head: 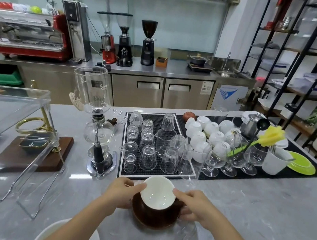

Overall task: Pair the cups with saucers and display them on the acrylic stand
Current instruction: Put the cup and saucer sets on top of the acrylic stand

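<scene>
A white cup (157,194) rests on a dark brown saucer (154,215) just above the marble counter, in front of me. My left hand (122,194) grips the saucer's left edge, its thumb touching the cup's rim. My right hand (194,207) grips the saucer's right edge, its thumb also on the cup's rim. The clear acrylic stand (6,116) rises at the left with its shelf tilted. Several more white cups (207,131) sit upside down on the black mat (269,174) at the right.
A glass siphon brewer (101,131) stands left of a mat of upturned glasses (148,151). Stemmed glasses (230,158), a white mug and a green plate (302,163) are at the right. A white plate (52,233) lies at the near edge. A wooden base (40,155) sits behind the stand.
</scene>
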{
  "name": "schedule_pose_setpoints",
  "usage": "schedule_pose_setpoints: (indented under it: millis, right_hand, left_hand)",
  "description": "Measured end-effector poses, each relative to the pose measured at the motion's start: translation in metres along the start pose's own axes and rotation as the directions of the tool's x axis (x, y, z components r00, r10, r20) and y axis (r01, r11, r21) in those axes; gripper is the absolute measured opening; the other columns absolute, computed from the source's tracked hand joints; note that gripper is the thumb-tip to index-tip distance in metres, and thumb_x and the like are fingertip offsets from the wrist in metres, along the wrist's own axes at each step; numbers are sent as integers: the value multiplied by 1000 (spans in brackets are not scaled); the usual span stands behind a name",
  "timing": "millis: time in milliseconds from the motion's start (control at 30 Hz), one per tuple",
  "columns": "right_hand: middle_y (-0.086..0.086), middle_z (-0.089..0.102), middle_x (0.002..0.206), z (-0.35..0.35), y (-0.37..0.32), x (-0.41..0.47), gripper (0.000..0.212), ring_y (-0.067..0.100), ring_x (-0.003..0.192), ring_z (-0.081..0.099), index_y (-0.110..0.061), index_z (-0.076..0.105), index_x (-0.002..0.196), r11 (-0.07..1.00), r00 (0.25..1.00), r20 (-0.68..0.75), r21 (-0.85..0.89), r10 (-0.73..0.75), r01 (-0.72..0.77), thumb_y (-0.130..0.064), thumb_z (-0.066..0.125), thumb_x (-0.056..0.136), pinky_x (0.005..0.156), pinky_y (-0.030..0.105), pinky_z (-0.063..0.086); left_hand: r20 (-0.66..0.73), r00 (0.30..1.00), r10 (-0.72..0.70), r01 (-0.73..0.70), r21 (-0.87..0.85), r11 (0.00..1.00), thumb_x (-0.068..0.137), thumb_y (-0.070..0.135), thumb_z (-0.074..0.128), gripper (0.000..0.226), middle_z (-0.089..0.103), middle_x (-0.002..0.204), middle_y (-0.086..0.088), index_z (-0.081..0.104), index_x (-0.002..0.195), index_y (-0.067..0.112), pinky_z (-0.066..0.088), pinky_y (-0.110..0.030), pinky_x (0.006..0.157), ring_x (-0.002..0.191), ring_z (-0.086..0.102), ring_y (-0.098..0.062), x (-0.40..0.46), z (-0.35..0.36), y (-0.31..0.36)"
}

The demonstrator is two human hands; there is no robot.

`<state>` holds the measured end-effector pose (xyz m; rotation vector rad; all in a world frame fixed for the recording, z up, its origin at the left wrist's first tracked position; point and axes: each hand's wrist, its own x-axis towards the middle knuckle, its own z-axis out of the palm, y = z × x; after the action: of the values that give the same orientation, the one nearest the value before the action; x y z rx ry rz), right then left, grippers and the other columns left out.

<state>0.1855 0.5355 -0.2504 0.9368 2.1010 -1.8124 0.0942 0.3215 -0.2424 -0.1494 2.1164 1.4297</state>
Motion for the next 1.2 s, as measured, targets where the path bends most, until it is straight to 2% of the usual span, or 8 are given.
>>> schedule_pose_setpoints:
  millis: [100,200,433,567,700,933,1000,1200]
  right_hand:
    - [16,68,93,3,2,4,49,27,74,66,3,61,106,1000,1000,-10,0,-9,9,-37,76,82,80,53,59]
    - [17,68,89,3,3,6,42,27,70,65,2,62,97,1000,1000,6,21,4,-4,-34,77,82,79,54,60]
    - [19,71,76,0,6,9,50,29,61,65,10,68,96,997,999,33,66,34,-36,-35,81,76,75,54,58]
    - [17,69,66,2,6,10,58,23,48,63,16,66,102,997,1000,-3,80,13,-13,-33,82,76,59,40,57]
    - [21,68,70,2,8,10,61,23,46,63,18,62,105,997,999,-33,76,3,0,-32,83,76,47,33,55]
    - [27,72,79,2,0,6,62,27,51,64,18,62,99,998,999,-40,61,-29,32,-33,85,72,48,34,53]
    - [23,71,77,2,-7,2,55,24,49,64,14,65,96,997,998,-28,65,-49,50,-33,83,74,47,30,53]
    - [19,70,70,5,-38,-15,45,27,54,63,11,69,92,992,993,45,71,-105,101,-30,82,77,59,39,61]
  left_hand:
    - [19,999,-48,48,-7,999,79,28,83,50,60,83,-8,58,117,6,62,-42,79,57,58,-19,5,2,-2]
    - [54,997,-62,62,-12,998,79,27,84,53,60,74,-7,57,119,6,63,-36,64,43,58,-14,7,0,-2]
    - [132,987,-95,96,-2,995,75,30,87,40,68,61,-5,65,91,2,64,-49,75,56,67,-23,15,-5,-7]
    - [133,988,-77,81,-26,996,75,24,87,45,70,66,-12,67,101,-7,64,-50,73,57,67,-27,15,-4,-6]
    - [133,987,-86,92,-37,995,75,20,86,37,70,70,-16,67,94,-6,62,-55,76,57,66,-28,14,-3,-8]
    - [122,990,-68,79,-95,992,71,20,88,51,75,81,-17,67,108,-8,65,-46,67,67,70,-31,8,-9,-6]
    - [124,991,-53,68,-118,991,72,20,87,47,76,81,-15,70,107,-6,65,-43,66,69,71,-29,4,-13,-2]
    - [115,993,-10,31,-183,983,76,20,85,40,75,81,-16,73,105,-5,62,-36,60,68,71,-27,-15,-32,13]
